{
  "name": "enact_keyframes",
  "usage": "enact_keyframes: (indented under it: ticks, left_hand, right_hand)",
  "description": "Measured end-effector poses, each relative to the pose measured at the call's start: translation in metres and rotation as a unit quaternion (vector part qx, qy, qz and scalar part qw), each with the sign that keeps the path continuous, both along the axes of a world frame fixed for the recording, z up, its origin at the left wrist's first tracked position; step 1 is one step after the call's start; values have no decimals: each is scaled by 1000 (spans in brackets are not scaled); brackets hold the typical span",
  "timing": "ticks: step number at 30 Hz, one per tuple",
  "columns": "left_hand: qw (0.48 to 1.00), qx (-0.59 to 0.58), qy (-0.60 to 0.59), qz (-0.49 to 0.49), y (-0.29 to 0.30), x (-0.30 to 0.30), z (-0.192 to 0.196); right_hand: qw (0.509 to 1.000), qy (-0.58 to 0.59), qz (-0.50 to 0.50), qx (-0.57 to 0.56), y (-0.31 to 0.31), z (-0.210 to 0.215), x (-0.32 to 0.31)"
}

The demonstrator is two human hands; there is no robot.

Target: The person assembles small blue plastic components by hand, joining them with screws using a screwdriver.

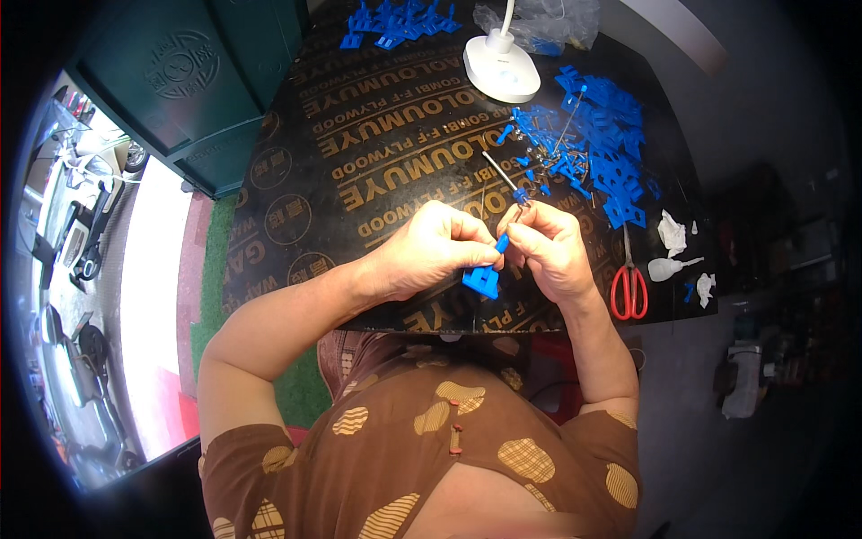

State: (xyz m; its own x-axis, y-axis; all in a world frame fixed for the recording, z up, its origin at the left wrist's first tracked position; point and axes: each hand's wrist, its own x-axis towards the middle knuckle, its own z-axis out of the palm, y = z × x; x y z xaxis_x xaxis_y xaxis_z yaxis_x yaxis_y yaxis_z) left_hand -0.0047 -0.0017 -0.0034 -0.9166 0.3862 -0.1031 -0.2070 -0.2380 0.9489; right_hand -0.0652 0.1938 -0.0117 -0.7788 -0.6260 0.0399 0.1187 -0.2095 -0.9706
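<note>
Near the front edge of the table, my two hands meet over a small blue plastic part. My left hand point(429, 249) pinches this blue plastic part point(482, 281) between thumb and fingers; its flat slotted end hangs below the fingertips. My right hand point(555, 253) is closed at the part's upper end, its fingertips touching or almost touching the left ones. What the right fingers grip is mostly hidden. Just beyond them a thin metal rod point(499, 169) with a blue end points away to the far left; whether the right hand holds it I cannot tell.
Loose blue parts point(602, 135) and pins are heaped at the right, more blue parts point(400, 22) at the far left. A white lamp base point(501, 70) and a clear plastic bag point(557, 22) stand behind. Red-handled scissors point(628, 292), a white scoop-like piece point(669, 268) and crumpled tissue point(672, 234) lie right.
</note>
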Motion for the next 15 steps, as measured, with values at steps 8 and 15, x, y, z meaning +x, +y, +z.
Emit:
enact_keyframes:
  ticks: [8,15]
  left_hand:
    - [1000,3,5,5,0,1,1]
    - [1000,-1,8,4,0,1,1]
  right_hand:
    - [1000,6,-2,-5,0,-1,0]
    - [1000,8,0,3,0,0,-1]
